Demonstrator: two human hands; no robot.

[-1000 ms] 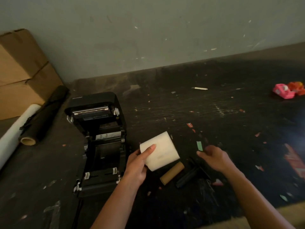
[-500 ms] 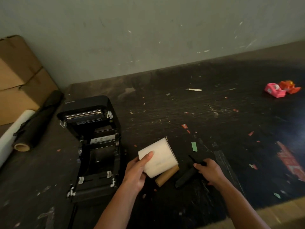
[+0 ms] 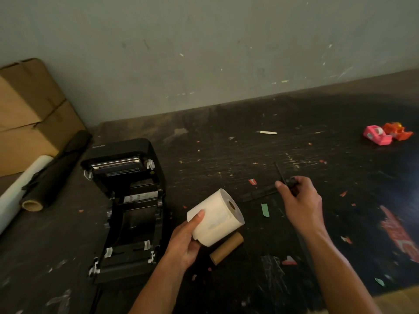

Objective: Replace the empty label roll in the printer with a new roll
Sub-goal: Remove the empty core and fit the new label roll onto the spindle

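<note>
The black label printer [image 3: 127, 207] stands open at the left of the dark table, lid tilted back and roll bay bare. My left hand [image 3: 184, 242] holds a full white label roll [image 3: 217, 217] just right of the printer, its core hole facing up and right. Below the roll, the empty brown cardboard core [image 3: 226, 247] lies on the table. My right hand [image 3: 299, 200] is raised to the right, gripping the black roll spindle [image 3: 288, 184] by one end; the spindle's far part is dark and hard to make out.
Cardboard boxes [image 3: 29, 114] stand at the far left, with a black roll [image 3: 56, 171] and a white roll [image 3: 20, 191] lying beside them. Pink and orange tape dispensers [image 3: 385, 133] sit at the far right. Paper scraps litter the dark table [image 3: 249, 155].
My right hand closed on the black spindle beside the cardboard core and lifted it up and to the right. My left hand turned the white roll so its core hole shows.
</note>
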